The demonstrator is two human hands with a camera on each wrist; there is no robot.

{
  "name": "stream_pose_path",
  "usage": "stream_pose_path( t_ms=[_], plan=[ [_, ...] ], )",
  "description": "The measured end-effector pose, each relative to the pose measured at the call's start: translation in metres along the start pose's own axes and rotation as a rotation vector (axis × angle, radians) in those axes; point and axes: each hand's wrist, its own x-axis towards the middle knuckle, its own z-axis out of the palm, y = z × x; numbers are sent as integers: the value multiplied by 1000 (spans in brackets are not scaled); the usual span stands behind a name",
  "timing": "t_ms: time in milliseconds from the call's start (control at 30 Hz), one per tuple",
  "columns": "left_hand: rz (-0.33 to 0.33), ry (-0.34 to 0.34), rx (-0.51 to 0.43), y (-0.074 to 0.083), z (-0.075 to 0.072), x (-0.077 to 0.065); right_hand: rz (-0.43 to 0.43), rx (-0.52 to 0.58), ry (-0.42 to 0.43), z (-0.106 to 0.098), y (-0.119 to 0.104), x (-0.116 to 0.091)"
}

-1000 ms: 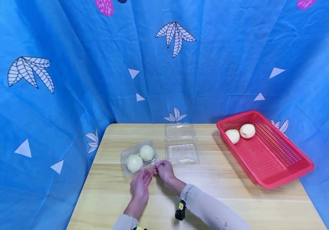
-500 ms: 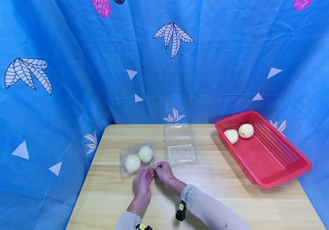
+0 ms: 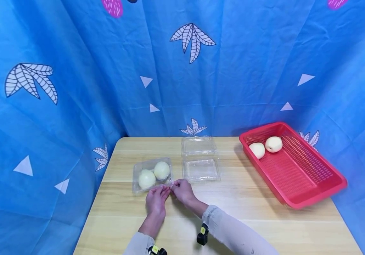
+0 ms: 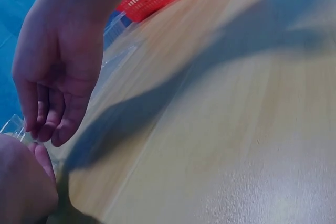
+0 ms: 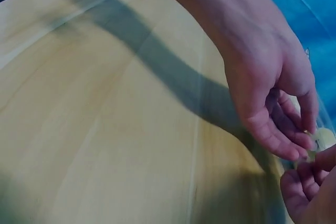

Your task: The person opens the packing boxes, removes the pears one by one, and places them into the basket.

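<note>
A clear plastic clamshell box lies at the left of the table, closed over two pale, round, pear-like fruits. My left hand pinches the box's front edge near its right corner. Right beside it, my right hand pinches the same corner, the fingertips of both hands nearly meeting. In the left wrist view the right hand bends down toward the left hand. The right wrist view shows the left hand with curled fingers, facing the right hand. The exact fingertip contact is partly hidden.
A second clear box lies open behind the right hand, its lid folded back. At the right stands a red plastic basket holding two similar pale fruits. A blue curtain surrounds the wooden table.
The closed box has turned slightly and its front edge sits flatter. Both hands have drawn together at its front right corner, with only small finger movements in the last half second.
</note>
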Motion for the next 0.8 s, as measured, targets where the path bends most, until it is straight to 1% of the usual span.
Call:
stream_pose_path(
  t_ms=[200, 433, 800],
  plan=[
    [-18, -32, 21, 4, -4, 0, -17, -7, 32, 0, -3, -1],
    [-33, -41, -5, 9, -12, 2, -26, -23, 65, 2, -5, -2],
    [-59, -58, -7, 14, -18, 4, -48, -44, 105, 3, -17, 2]
  ],
)
